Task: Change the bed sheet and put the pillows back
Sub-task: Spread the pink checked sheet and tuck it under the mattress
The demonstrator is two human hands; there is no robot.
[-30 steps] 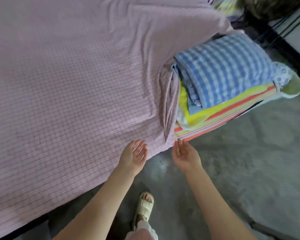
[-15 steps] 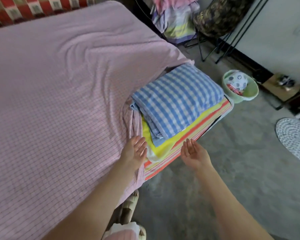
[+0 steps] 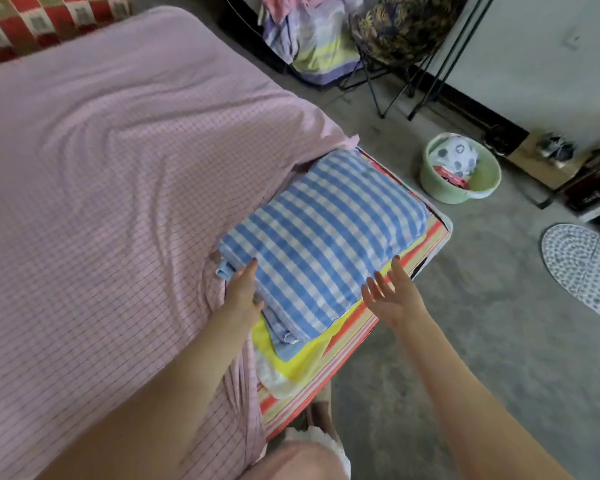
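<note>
A pink checked sheet (image 3: 101, 209) covers the bed, wrinkled toward its right edge. Beside the bed, a blue-and-white checked pillow (image 3: 326, 244) lies on top of a stack of folded yellow and striped bedding (image 3: 329, 362). My left hand (image 3: 242, 292) touches the pillow's left end with fingers straight, thumb on top. My right hand (image 3: 390, 294) hovers open at the pillow's near right corner, fingers spread, holding nothing.
A green basin (image 3: 465, 194) with spotted cloth stands on the grey floor right of the stack. A patterned mat (image 3: 586, 268) lies at far right. A folding rack with laundry (image 3: 319, 46) stands at the back. A red patterned blanket (image 3: 42, 22) shows at top left.
Both hands moved forward from the sheet's edge to the checked pillow; the left now touches its left end, the right reaches its right corner. The view rose toward the room.
</note>
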